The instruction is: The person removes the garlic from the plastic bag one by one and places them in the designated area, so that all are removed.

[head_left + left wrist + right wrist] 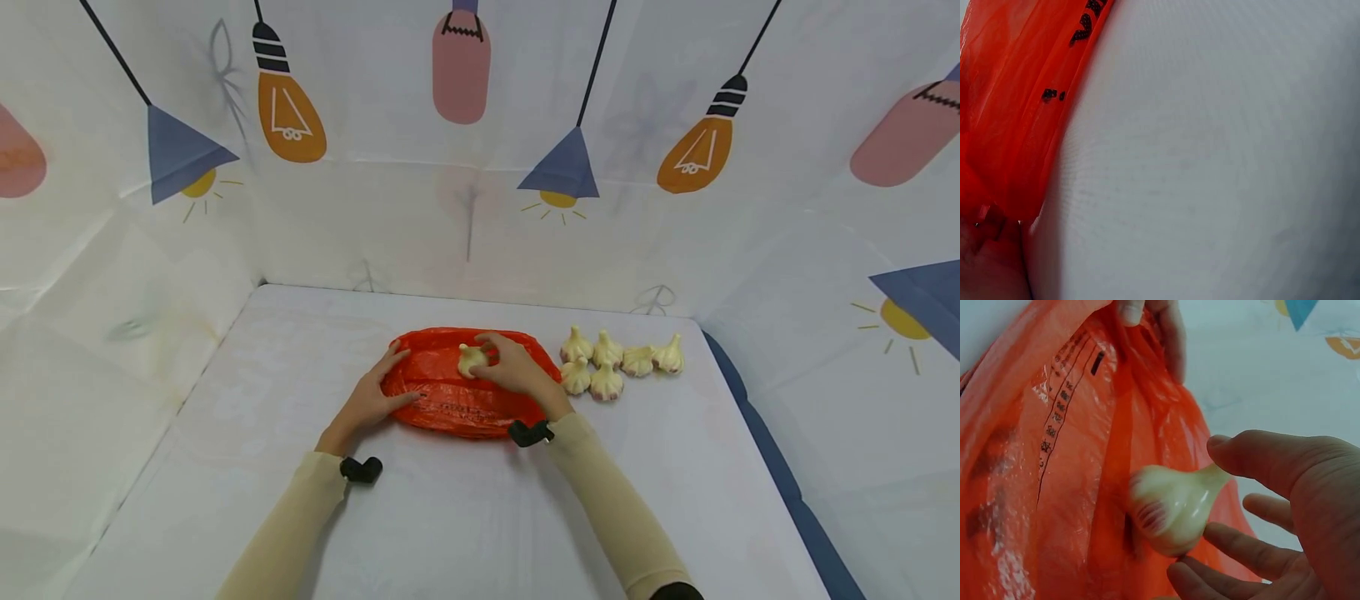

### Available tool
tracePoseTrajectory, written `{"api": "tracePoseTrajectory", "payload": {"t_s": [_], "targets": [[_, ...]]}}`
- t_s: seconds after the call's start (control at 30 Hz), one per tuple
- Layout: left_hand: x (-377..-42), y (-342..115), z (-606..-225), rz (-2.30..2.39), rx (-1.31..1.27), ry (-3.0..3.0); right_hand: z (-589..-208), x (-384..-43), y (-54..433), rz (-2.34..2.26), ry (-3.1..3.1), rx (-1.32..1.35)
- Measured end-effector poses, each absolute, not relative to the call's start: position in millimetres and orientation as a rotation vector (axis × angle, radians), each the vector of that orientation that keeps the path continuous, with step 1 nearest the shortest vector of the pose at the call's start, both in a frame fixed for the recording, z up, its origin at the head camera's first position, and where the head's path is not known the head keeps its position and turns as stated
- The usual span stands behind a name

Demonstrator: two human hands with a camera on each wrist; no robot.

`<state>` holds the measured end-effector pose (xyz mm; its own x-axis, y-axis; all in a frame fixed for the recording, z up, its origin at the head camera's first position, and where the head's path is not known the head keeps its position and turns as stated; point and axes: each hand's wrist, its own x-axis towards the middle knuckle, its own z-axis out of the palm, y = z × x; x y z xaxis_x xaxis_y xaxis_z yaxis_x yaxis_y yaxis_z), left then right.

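Observation:
A red plastic bag (450, 408) with dark print lies on the white table, its mouth spread wide. My left hand (372, 393) holds the bag's left edge, thumb and fingers apart along it. In the right wrist view, left-hand fingers (1172, 337) show against the bag's far edge. My right hand (513, 364) pinches a garlic bulb (1175, 503) over the bag, with the thumb at the stem and fingertips at the bulb's side. The left wrist view shows mostly the printed side of the bag (1016, 100) and the table.
Several more garlic bulbs (606, 383) sit in a cluster on the table (450, 517), right of the bag. A white sheet with printed lamps and bulbs (480, 225) hangs behind the table and at both sides. Dark blue material (780, 467) runs along the right edge.

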<state>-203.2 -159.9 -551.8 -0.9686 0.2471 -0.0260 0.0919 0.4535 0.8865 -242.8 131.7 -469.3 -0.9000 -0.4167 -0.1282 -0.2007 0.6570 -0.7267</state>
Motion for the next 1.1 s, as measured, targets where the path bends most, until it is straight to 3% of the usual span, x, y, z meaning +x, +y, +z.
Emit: {"api": "tracePoseTrajectory", "payload": {"t_s": [1.1], "targets": [[-203, -158, -553, 1.574, 0.277, 2.523, -501, -260, 130, -1.000, 2.589, -0.553]]}}
